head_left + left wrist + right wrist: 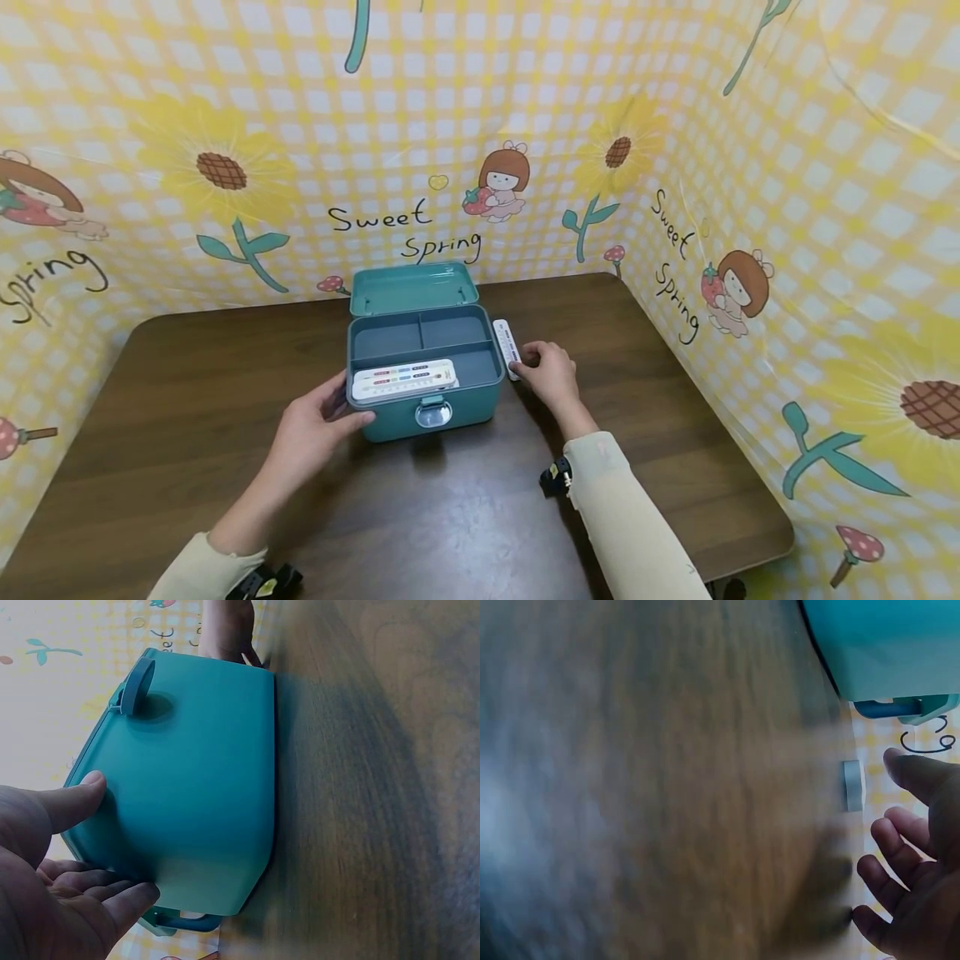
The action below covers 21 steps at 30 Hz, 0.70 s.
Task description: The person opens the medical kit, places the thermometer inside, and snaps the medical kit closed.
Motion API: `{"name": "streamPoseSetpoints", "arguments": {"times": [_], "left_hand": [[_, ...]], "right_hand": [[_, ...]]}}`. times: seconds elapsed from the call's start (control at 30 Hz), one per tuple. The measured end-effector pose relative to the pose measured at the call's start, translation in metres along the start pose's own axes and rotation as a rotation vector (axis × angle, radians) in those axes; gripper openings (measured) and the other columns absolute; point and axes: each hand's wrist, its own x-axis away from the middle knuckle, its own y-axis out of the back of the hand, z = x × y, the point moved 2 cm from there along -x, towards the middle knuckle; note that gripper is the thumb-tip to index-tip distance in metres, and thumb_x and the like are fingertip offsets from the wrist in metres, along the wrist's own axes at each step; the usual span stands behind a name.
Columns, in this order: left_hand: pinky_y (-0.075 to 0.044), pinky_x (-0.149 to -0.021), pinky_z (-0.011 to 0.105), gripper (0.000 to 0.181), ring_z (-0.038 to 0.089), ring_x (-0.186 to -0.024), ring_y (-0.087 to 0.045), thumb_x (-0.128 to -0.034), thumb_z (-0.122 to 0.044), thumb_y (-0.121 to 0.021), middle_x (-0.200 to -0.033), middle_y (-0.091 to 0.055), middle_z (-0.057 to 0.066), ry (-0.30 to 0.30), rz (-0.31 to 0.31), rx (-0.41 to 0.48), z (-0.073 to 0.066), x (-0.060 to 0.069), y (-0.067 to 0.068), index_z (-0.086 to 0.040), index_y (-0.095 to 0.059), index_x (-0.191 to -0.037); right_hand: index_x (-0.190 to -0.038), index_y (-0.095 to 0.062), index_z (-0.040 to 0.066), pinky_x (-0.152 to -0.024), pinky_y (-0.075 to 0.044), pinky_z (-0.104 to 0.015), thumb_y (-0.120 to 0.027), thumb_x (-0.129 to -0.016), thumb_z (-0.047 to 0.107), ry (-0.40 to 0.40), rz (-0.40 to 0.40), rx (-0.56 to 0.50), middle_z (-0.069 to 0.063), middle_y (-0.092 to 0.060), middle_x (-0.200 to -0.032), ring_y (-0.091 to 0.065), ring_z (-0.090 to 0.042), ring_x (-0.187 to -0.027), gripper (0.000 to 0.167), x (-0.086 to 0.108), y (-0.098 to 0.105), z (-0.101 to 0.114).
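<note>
One left hand (311, 429) is positioned at the near left corner of a teal storage box (397, 425): thumb on the front wall, fingers extended along the left wall, thumb and fingers apart. To the right of this hand, the box stands upright on the bench (225, 375), its lid (412, 287) raised on the side away from the hand. A stack of white printed flat cases (405, 377) occupies the front compartment, just beyond the left thumb. The latch (433, 412) is right of that thumb. Further right, a single white case (503, 337) lies on the bench beside the box, its near end at the thumb of the right hand (551, 379). Right thumb and fingers are apart; contact with the case cannot be confirmed.
</note>
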Motion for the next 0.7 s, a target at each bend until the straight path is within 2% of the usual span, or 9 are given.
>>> {"name": "streamPoseSetpoints", "arguments": {"times": [0.47, 0.7], "left_hand": [[-0.051, -0.101, 0.048, 0.094, 0.038, -0.136, -0.054, -0.0862, -0.052, -0.079, -0.155, -0.049, 0.019, 0.003, 0.003, -0.014, 0.0, 0.0, 0.001, -0.011, -0.037, -0.16], [-0.051, -0.101, 0.049, 0.095, 0.038, -0.137, -0.054, -0.0857, -0.053, -0.079, -0.155, -0.048, 0.019, 0.015, 0.005, -0.016, -0.002, -0.001, 0.001, -0.011, -0.037, -0.16]], "right_hand": [[-0.112, -0.075, 0.012, -0.095, -0.039, -0.047, -0.089, -0.077, 0.046, -0.028, -0.003, 0.171, -0.005, -0.068, -0.104, -0.056, -0.029, -0.101, 0.05, 0.003, -0.013, 0.0], [-0.096, -0.075, 0.014, -0.092, -0.039, -0.047, -0.09, -0.075, 0.048, -0.033, -0.028, 0.224, -0.004, -0.065, -0.096, -0.055, -0.028, -0.097, 0.043, 0.005, -0.014, -0.001]]}}
